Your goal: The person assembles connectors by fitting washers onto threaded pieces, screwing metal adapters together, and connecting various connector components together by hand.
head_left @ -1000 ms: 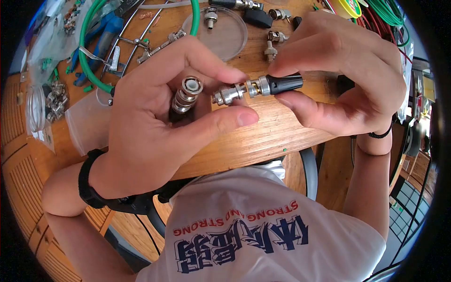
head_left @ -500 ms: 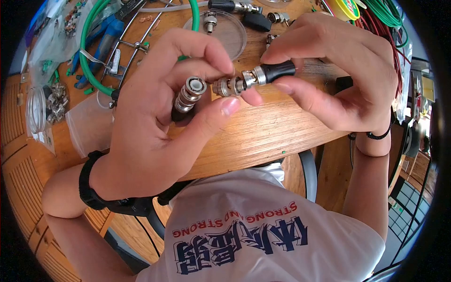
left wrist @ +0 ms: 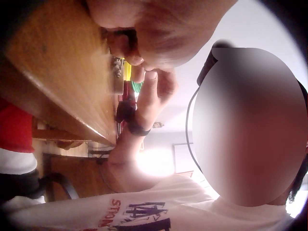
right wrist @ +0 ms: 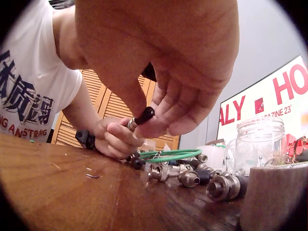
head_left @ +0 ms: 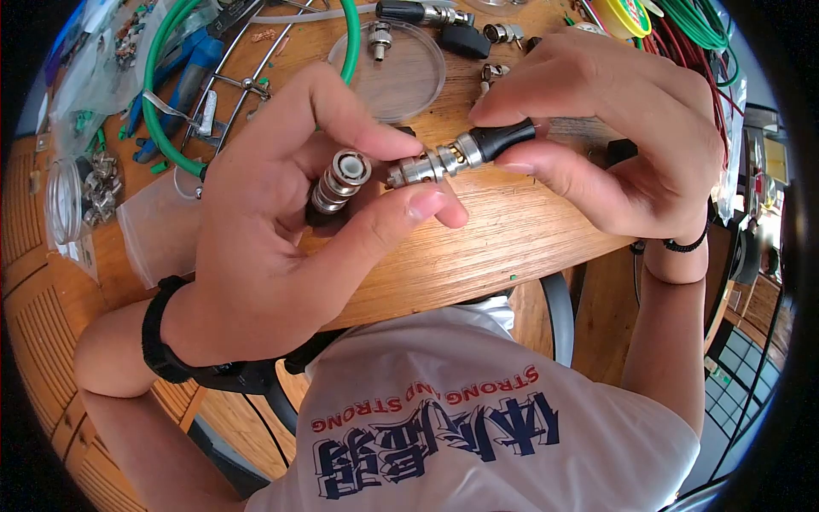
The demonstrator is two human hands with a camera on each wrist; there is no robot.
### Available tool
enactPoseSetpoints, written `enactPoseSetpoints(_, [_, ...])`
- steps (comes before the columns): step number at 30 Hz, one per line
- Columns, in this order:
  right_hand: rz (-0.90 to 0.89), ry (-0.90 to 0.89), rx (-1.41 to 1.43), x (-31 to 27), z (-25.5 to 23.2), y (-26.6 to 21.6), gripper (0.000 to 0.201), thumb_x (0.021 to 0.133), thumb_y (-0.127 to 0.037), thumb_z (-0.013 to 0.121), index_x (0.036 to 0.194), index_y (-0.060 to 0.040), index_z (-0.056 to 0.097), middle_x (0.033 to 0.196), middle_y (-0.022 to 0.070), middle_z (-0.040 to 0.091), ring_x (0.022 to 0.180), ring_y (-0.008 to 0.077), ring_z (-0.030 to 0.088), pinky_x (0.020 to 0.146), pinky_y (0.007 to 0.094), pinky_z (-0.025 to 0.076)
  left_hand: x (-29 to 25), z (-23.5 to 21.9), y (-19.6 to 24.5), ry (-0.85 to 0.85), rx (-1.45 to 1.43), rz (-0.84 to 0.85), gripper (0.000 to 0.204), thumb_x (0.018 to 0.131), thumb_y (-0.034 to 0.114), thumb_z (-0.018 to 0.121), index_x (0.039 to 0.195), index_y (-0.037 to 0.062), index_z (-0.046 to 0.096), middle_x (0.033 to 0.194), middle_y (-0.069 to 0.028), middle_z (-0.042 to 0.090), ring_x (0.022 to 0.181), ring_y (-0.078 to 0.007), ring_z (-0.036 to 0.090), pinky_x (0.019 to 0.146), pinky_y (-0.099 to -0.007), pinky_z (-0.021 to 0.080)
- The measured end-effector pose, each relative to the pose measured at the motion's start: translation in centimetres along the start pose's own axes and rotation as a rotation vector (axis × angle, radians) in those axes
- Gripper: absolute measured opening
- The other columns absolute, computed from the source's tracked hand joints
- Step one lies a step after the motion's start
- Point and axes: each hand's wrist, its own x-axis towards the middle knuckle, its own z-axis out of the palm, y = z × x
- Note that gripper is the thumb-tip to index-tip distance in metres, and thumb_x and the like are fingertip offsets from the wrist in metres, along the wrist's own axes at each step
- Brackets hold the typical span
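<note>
My left hand [head_left: 260, 205] pinches a silver metal BNC adapter [head_left: 413, 171] between thumb and fingertips. Against the same palm sits another BNC connector [head_left: 340, 181], its round open end facing up and its dark tail among the fingers. My right hand [head_left: 627, 128] holds a BNC plug with a black boot [head_left: 505, 139] between thumb and index finger. The plug's silver end meets the adapter, and the two lie in one line, rising slightly to the right. In the right wrist view, the black boot [right wrist: 146, 114] pokes out below the right fingers.
Several loose connectors [right wrist: 187, 178] lie on the wooden table beyond my hands. A clear round dish [head_left: 397, 77], a green cable [head_left: 153, 111], blue-handled pliers [head_left: 192, 77] and a yellow tub [head_left: 621, 15] stand farther back. A bag of small metal parts [head_left: 102, 183] lies at left.
Half a second ago the plug sat higher and at an angle to the adapter; now they line up. My left fingers have shifted on the adapter, and both hands stay close together.
</note>
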Motion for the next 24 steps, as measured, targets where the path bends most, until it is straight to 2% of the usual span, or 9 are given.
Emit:
enactPoseSetpoints(6, [-0.003, 0.055, 0.107, -0.7, 1.2, 0.5, 0.025, 0.073, -0.005, 0.087, 0.088, 0.0057, 0.071, 0.082, 0.0176, 0.073, 0.073, 0.0299, 0.071, 0.064, 0.0348, 0.056, 0.0, 0.0, -0.1, 0.008, 0.022, 0.045, 0.020, 0.101, -0.005, 0.058, 0.113, 0.0022, 0.044, 0.099, -0.0226, 0.073, 0.100, -0.0241, 0.075, 0.090, -0.0316, 0.056])
enactPoseSetpoints(8, [-0.071, 0.283, 0.264, -1.9, 3.3, 1.8, 0.025, 0.072, -0.005, 0.088, 0.087, 0.0049, 0.071, 0.082, 0.0173, 0.072, 0.072, 0.0292, 0.071, 0.062, 0.0344, 0.056, 0.0, -0.1, 0.1, -0.002, 0.030, 0.028, 0.020, 0.101, -0.005, 0.058, 0.113, 0.0021, 0.044, 0.099, -0.0228, 0.073, 0.101, -0.0244, 0.075, 0.090, -0.0318, 0.056])
enactPoseSetpoints(11, [-0.069, 0.378, 0.341, -1.7, 4.3, 1.5, 0.025, 0.072, -0.006, 0.089, 0.087, 0.0046, 0.071, 0.081, 0.0170, 0.072, 0.072, 0.0283, 0.070, 0.062, 0.0339, 0.055, 0.0, -0.1, 0.1, -0.019, 0.023, 0.007, 0.020, 0.100, -0.005, 0.059, 0.112, 0.0020, 0.045, 0.100, -0.0219, 0.072, 0.101, -0.0248, 0.075, 0.090, -0.0315, 0.056])
enactPoseSetpoints(12, [-0.069, 0.378, 0.341, -1.7, 4.1, 1.4, 0.025, 0.072, -0.006, 0.089, 0.087, 0.0046, 0.071, 0.081, 0.0170, 0.072, 0.072, 0.0283, 0.070, 0.062, 0.0339, 0.055, 0.0, 0.0, 0.0, -0.016, -0.020, 0.002, 0.020, 0.100, -0.005, 0.059, 0.112, 0.0018, 0.045, 0.100, -0.0214, 0.072, 0.101, -0.0245, 0.075, 0.090, -0.0312, 0.056])
enactPoseSetpoints(14, [-0.045, 0.267, 0.235, -1.4, 3.3, 0.8, 0.025, 0.072, -0.007, 0.088, 0.087, 0.0047, 0.071, 0.081, 0.0170, 0.072, 0.072, 0.0282, 0.070, 0.062, 0.0338, 0.055, -0.1, 0.1, 0.0, -0.011, -0.062, -0.002, 0.019, 0.100, -0.005, 0.059, 0.111, 0.0017, 0.045, 0.101, -0.0209, 0.071, 0.101, -0.0243, 0.075, 0.089, -0.0309, 0.056])
enactPoseSetpoints(18, [-0.042, 0.254, 0.146, -0.5, 2.1, -0.3, 0.025, 0.073, -0.007, 0.088, 0.087, 0.0048, 0.071, 0.082, 0.0164, 0.072, 0.073, 0.0285, 0.070, 0.063, 0.0338, 0.055, 0.0, -0.2, 0.1, -0.024, -0.006, 0.004, 0.019, 0.099, -0.006, 0.059, 0.112, 0.0009, 0.046, 0.104, -0.0206, 0.070, 0.102, -0.0237, 0.075, 0.089, -0.0304, 0.057])
enactPoseSetpoints(20, [-0.008, 0.035, 0.075, 0.0, 0.9, -0.4, 0.025, 0.073, -0.008, 0.088, 0.088, 0.0042, 0.072, 0.083, 0.0157, 0.073, 0.074, 0.0290, 0.071, 0.066, 0.0345, 0.055, 0.0, -0.2, 0.1, -0.044, 0.028, 0.011, 0.020, 0.099, -0.007, 0.058, 0.113, 0.0007, 0.046, 0.104, -0.0207, 0.070, 0.102, -0.0237, 0.075, 0.089, -0.0304, 0.057])
enactPoseSetpoints(24, [-0.005, 0.044, 0.034, 0.0, 0.7, -0.4, 0.026, 0.073, -0.009, 0.088, 0.090, 0.0038, 0.073, 0.085, 0.0143, 0.074, 0.075, 0.0296, 0.071, 0.068, 0.0355, 0.056, -0.1, 0.0, -0.3, -0.001, 0.019, 0.002, 0.022, 0.098, -0.010, 0.058, 0.113, 0.0005, 0.046, 0.105, -0.0209, 0.070, 0.102, -0.0236, 0.074, 0.090, -0.0312, 0.057])
